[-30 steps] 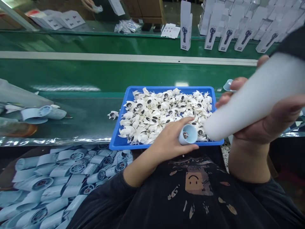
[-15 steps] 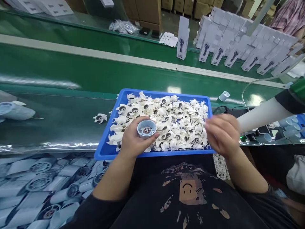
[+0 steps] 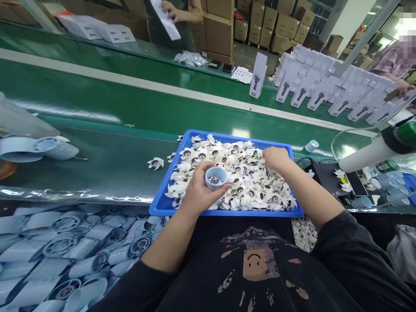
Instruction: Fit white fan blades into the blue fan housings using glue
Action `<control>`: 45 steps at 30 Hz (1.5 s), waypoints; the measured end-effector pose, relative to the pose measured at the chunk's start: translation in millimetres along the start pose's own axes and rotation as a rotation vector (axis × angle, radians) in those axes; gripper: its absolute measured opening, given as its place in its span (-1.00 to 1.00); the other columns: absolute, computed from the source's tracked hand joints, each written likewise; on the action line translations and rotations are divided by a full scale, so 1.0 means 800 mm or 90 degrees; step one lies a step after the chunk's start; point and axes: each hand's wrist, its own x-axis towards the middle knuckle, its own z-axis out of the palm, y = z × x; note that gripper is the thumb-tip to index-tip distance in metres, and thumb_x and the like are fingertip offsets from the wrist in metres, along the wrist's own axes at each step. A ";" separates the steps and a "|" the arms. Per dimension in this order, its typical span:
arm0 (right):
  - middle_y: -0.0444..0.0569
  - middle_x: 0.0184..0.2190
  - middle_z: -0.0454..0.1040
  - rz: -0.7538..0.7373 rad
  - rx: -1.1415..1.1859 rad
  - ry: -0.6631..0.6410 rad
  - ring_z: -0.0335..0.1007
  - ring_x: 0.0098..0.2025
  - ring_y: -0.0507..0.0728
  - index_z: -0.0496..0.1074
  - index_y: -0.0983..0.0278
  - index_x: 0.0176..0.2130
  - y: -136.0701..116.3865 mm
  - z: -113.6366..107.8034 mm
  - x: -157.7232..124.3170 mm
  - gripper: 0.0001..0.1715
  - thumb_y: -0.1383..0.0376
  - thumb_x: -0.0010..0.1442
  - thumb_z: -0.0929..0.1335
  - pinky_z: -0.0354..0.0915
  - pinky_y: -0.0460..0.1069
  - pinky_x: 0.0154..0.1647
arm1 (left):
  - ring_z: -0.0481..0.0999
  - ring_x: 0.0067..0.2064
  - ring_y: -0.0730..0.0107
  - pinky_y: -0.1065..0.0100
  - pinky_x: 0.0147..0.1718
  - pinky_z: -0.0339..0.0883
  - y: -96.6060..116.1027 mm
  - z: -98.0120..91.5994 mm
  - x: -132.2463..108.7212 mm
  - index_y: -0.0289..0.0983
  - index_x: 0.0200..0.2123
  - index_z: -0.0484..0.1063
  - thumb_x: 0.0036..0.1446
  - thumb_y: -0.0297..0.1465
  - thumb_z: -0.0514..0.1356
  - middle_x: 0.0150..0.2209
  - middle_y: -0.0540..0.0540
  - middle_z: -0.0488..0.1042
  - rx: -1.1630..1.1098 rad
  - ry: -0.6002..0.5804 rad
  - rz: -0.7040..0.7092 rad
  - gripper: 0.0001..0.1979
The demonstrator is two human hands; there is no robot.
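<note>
My left hand (image 3: 199, 194) grips a small pale blue round housing (image 3: 215, 177) with a dark motor showing in its open end, held over the near left part of a blue tray (image 3: 161, 203). The tray is heaped with several white fan blades (image 3: 240, 177). My right hand (image 3: 275, 157) reaches into the heap near the tray's far right, its fingers curled down among the blades; what they pinch is hidden. A white cylindrical tool (image 3: 370, 154) hangs at the right, out of my hands.
A pile of pale blue housings (image 3: 65, 255) lies at the lower left. One loose blade (image 3: 156, 163) rests on the green belt (image 3: 97, 104). White product boxes (image 3: 325, 86) stand beyond. Other people are at the far side. A black pad (image 3: 331, 177) sits right of the tray.
My right hand let go of the white tool and moved left into the blade heap. My left hand kept the housing, turning its open end up.
</note>
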 end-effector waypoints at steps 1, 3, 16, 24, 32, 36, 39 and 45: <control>0.05 -0.05 0.45 0.000 0.022 0.016 0.39 0.02 0.18 0.43 0.36 -0.08 -0.001 0.000 -0.005 -0.71 0.22 0.28 0.37 0.33 0.21 0.09 | 0.55 -0.12 0.14 0.14 -0.13 0.47 0.000 0.000 0.000 -0.23 -0.04 0.28 -0.10 -0.15 0.38 -0.08 -0.18 0.47 -0.018 0.010 0.004 -0.41; 0.11 -0.02 0.44 -0.017 0.087 0.066 0.36 0.08 0.23 0.43 0.39 -0.07 0.000 0.002 -0.019 -0.75 0.29 0.28 0.36 0.26 0.26 0.15 | 0.54 -0.07 0.11 0.11 -0.09 0.45 0.003 -0.003 -0.001 -0.23 -0.09 0.31 -0.11 -0.16 0.40 -0.09 -0.19 0.48 -0.035 0.028 0.034 -0.45; 0.00 -0.23 0.47 -0.435 0.584 0.132 0.41 -0.29 0.04 0.42 0.28 -0.10 -0.016 0.043 -0.139 -0.76 0.24 0.25 0.31 0.37 -0.03 -0.27 | 0.57 -0.15 0.14 0.15 -0.14 0.40 0.071 0.003 -0.019 -0.25 -0.05 0.35 0.09 -0.16 0.25 -0.15 -0.17 0.58 0.124 -0.162 0.235 -0.59; -0.06 -0.40 0.29 -0.511 0.351 0.318 0.23 -0.33 0.07 0.58 0.25 -0.32 -0.036 0.038 -0.146 -0.93 0.33 0.17 0.43 0.22 -0.02 -0.30 | 0.59 -0.19 0.18 0.18 -0.14 0.37 0.080 0.010 -0.029 -0.24 -0.05 0.33 0.20 -0.27 0.13 -0.21 -0.14 0.60 0.224 -0.079 0.347 -0.72; -0.08 -0.45 0.23 -0.510 0.486 0.348 0.21 -0.39 0.03 0.54 0.28 -0.44 -0.020 0.040 -0.158 -0.62 0.16 0.31 0.32 0.20 -0.05 -0.38 | 0.57 -0.18 0.16 0.12 -0.11 0.37 0.068 0.007 -0.026 -0.21 -0.05 0.33 0.16 -0.13 0.18 -0.20 -0.13 0.60 0.238 -0.068 0.241 -0.63; 0.16 -0.12 0.34 -0.527 0.397 0.421 0.27 -0.08 0.23 0.50 0.30 -0.01 -0.016 0.051 -0.164 -0.46 -0.04 0.23 0.34 0.28 0.11 -0.11 | 0.57 -0.21 0.18 0.12 -0.11 0.37 0.070 0.011 -0.024 -0.20 -0.06 0.31 0.14 -0.15 0.22 -0.20 -0.12 0.60 0.222 -0.036 0.274 -0.63; 0.10 -0.17 0.36 -0.514 0.365 0.498 0.26 -0.11 0.23 0.55 0.24 -0.20 -0.011 0.059 -0.165 -0.56 -0.04 0.25 0.32 0.24 0.14 -0.07 | 0.57 -0.20 0.18 0.11 -0.08 0.36 0.072 0.015 -0.022 -0.21 -0.05 0.31 0.11 -0.16 0.25 -0.20 -0.13 0.60 0.216 -0.055 0.295 -0.61; 0.15 0.19 0.21 -0.513 0.311 0.470 0.09 0.18 0.36 0.40 0.20 0.12 -0.005 0.070 -0.161 -0.27 -0.19 0.18 0.30 0.08 0.27 0.18 | 0.58 -0.17 0.16 0.05 0.04 0.31 0.070 0.021 -0.019 -0.20 -0.05 0.31 0.09 -0.14 0.25 -0.19 -0.12 0.60 0.225 -0.089 0.278 -0.58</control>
